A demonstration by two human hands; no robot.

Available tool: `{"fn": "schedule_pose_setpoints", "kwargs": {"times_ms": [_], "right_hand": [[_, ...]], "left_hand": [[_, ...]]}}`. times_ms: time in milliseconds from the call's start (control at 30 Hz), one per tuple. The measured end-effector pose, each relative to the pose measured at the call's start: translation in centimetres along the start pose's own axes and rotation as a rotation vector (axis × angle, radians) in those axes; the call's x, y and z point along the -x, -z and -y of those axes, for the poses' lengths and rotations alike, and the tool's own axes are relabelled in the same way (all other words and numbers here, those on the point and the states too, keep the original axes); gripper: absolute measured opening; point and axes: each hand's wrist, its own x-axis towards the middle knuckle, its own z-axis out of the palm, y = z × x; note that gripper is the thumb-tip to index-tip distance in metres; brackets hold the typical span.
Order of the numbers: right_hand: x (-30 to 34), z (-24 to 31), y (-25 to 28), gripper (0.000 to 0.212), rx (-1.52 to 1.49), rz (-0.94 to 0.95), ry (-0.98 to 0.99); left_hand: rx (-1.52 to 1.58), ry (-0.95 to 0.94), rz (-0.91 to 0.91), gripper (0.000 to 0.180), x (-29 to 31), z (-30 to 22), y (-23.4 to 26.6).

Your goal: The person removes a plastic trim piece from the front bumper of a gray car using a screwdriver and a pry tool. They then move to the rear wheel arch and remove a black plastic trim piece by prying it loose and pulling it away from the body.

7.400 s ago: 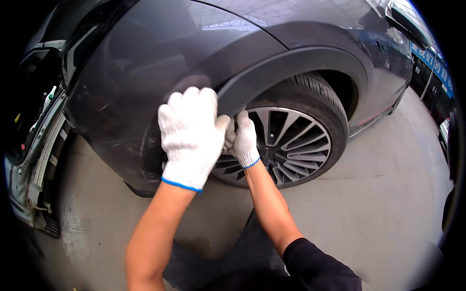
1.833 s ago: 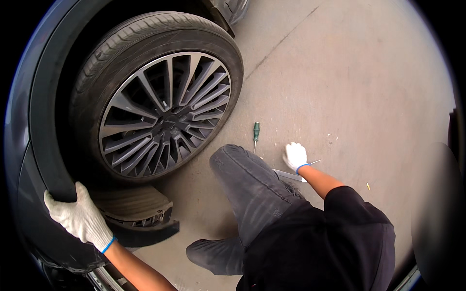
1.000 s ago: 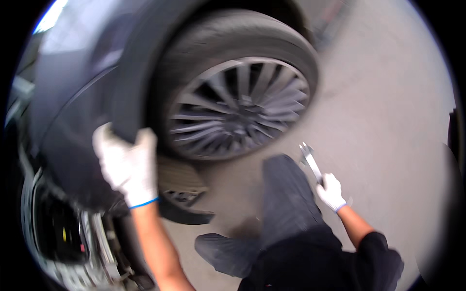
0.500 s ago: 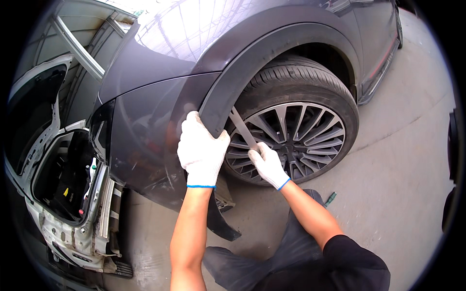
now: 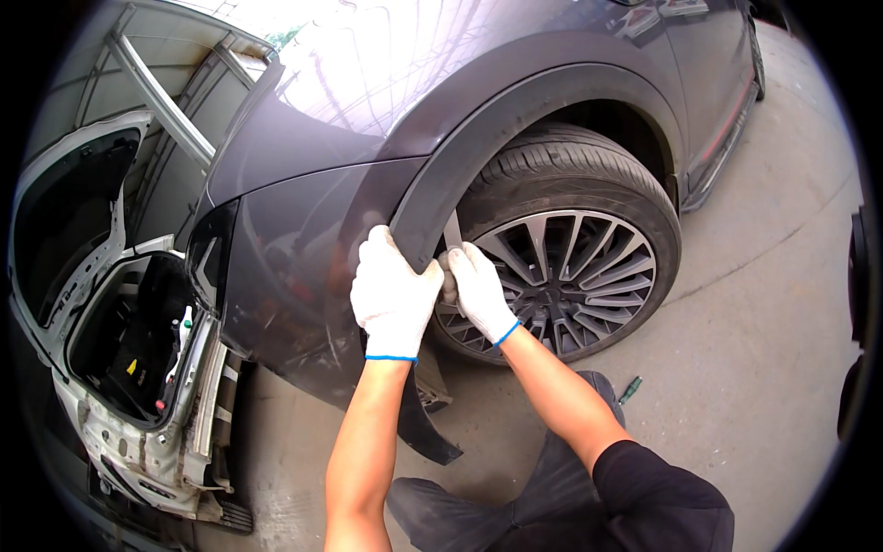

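"What have the fingers got hold of?"

"On the left hand [image 5: 394,296], white-gloved, they're closed about the lower end of the wheel-arch trim [image 5: 421,230]: fingers on the outer face, thumb toward the wheel side."

"And the right hand [image 5: 476,290]?"

"Gloved too, curled round a flat metal tool [image 5: 452,230]. The hands hide its lower part, so I can't tell how much is in the grip."

"Which way does it lie?"

"Its long axis runs from the right fingers toward the far side, roughly along the trim's inner edge. The visible stretch stands between the trim on its left and the tyre [image 5: 570,175] on its right. I can't see the far tip, nor whether it touches the trim."

"So the right hand is nearer the tool?"

"It has it. The left is just beside, across the trim's end; whether thumb meets glove, I can't tell."

"And farther out?"

"The spoked wheel [image 5: 556,285] right of both hands, a black curved strip [image 5: 428,437] hanging on the near side, a green handle [image 5: 631,390] on the floor [image 5: 699,460] to the right, and a white car body [image 5: 101,442] well off left."
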Motion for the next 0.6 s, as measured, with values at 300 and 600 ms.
{"fn": "schedule_pose_setpoints", "kwargs": {"times_ms": [300, 600], "right_hand": [[0.2, -1.1, -0.4, 0.028, 0.052, -0.046, 0.025], [0.3, -2.0, 0.2, 0.030, 0.149, -0.059, 0.034]], "left_hand": [[-0.002, -0.036, 0.001, 0.073, 0.1, 0.7, -0.3], [0.018, -0.204, -0.072, 0.063, 0.2, 1.9, -0.4]]}}
